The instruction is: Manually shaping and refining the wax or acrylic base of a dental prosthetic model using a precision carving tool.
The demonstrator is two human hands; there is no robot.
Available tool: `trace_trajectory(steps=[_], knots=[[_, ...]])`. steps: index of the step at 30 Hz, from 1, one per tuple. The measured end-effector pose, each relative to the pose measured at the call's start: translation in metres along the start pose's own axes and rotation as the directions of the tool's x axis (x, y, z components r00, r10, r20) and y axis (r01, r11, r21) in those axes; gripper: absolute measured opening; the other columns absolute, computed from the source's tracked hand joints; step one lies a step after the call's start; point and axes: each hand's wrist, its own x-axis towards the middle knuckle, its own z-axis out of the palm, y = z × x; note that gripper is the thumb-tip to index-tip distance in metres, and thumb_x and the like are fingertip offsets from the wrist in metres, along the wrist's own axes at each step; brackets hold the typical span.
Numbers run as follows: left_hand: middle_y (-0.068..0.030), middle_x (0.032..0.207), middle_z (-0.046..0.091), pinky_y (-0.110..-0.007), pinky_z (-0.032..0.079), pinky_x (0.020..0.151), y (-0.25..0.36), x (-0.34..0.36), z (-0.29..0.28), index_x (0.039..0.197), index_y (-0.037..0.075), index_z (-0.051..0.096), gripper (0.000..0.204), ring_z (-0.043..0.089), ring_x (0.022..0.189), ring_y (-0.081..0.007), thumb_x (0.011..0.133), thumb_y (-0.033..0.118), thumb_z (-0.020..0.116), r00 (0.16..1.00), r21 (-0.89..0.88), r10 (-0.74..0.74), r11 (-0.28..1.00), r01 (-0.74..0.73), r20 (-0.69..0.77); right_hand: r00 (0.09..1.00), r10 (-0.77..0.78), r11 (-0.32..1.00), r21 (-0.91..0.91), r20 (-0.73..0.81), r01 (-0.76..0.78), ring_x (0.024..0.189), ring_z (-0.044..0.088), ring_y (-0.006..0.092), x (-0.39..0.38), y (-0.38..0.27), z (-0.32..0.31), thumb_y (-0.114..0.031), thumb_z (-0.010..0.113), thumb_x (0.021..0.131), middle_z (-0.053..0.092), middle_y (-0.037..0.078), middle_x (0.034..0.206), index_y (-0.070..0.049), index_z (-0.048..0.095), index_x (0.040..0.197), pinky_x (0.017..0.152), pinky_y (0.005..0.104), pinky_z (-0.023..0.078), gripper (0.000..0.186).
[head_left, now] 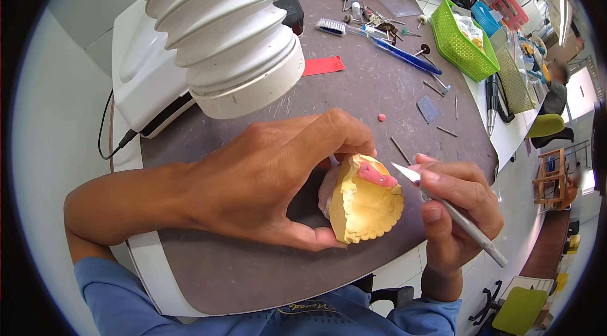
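My left hand (284, 178) grips a yellow plaster dental cast (370, 209) from its left side, thumb along the near edge and fingers over the far edge. A pink piece (377, 175) with small holes or dots sits on the cast's upper ridge. Between the fingertips and thumb of my right hand (461, 203) is a craft knife (468, 225) with a slim metal handle. Its pointed blade angles toward the pink piece, close to the cast's right side; whether it touches is hard to tell.
A white ribbed hose (221, 32) hangs over the far left of the grey-brown mat (240, 285). Rotary burs, a toothbrush (332, 27), a red strip (324, 66) and a pink pellet (382, 118) lie beyond my hands. A green basket (461, 51) stands at the far right.
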Motion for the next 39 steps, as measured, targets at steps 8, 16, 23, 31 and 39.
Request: trace_trajectory(steps=[8,16,23,31,39], knots=[[-0.0192,0.126,0.068,-0.036,0.060,0.082,0.000,-0.001,0.002,0.132,0.003,0.046,0.081,0.070,0.105,-0.0279,0.069,0.020,0.095,0.995,-0.017,0.084,0.996,-0.085,-0.060,0.974,0.090,0.982,0.182,-0.210,-0.051,0.087,0.072,0.0244,0.000,-0.004,0.019,-0.004,0.074,0.089,0.070,0.015,0.096,0.003,0.066,0.105,0.085,0.0401,0.063,0.019],[-0.0170,0.122,0.068,-0.035,0.060,0.086,0.010,-0.002,0.000,0.129,0.003,0.059,0.074,0.072,0.104,-0.0309,0.066,0.019,0.095,0.998,0.003,0.057,0.998,-0.057,0.025,0.810,0.587,0.809,-0.032,0.012,-0.586,0.072,0.061,0.0091,0.035,0.019,-0.028,-0.007,0.073,0.093,0.066,0.005,0.085,-0.001,0.059,0.119,0.066,0.0247,0.050,0.031],[-0.0163,0.121,0.068,-0.036,0.060,0.088,0.003,-0.002,0.000,0.127,0.002,0.060,0.075,0.072,0.105,-0.0298,0.068,0.029,0.096,0.998,-0.029,0.058,0.998,-0.057,0.022,0.773,0.624,0.740,-0.405,0.114,-0.537,0.057,0.056,0.0104,0.057,0.021,-0.029,-0.009,0.077,0.087,0.061,0.005,0.065,0.000,0.060,0.129,0.056,0.0274,0.044,0.047],[-0.0171,0.118,0.069,-0.036,0.059,0.091,0.012,-0.001,-0.009,0.124,-0.002,0.059,0.065,0.072,0.104,-0.0273,0.076,0.026,0.092,0.998,-0.194,-0.046,0.979,0.055,0.054,0.863,0.503,0.731,-0.559,0.051,-0.393,0.057,0.060,0.0164,0.057,0.028,-0.016,-0.012,0.079,0.085,0.065,0.009,0.071,-0.002,0.063,0.132,0.058,0.0310,0.048,0.051],[-0.0167,0.110,0.071,-0.032,0.060,0.092,0.008,-0.001,0.001,0.108,-0.004,0.062,0.025,0.073,0.100,-0.0199,0.087,0.002,0.073,0.974,-0.341,-0.227,0.914,0.219,0.017,0.932,0.304,0.794,-0.593,0.196,-0.134,0.067,0.068,0.0230,0.037,0.004,0.002,-0.003,0.075,0.085,0.066,0.008,0.079,-0.006,0.070,0.102,0.065,0.0363,0.053,0.019]])
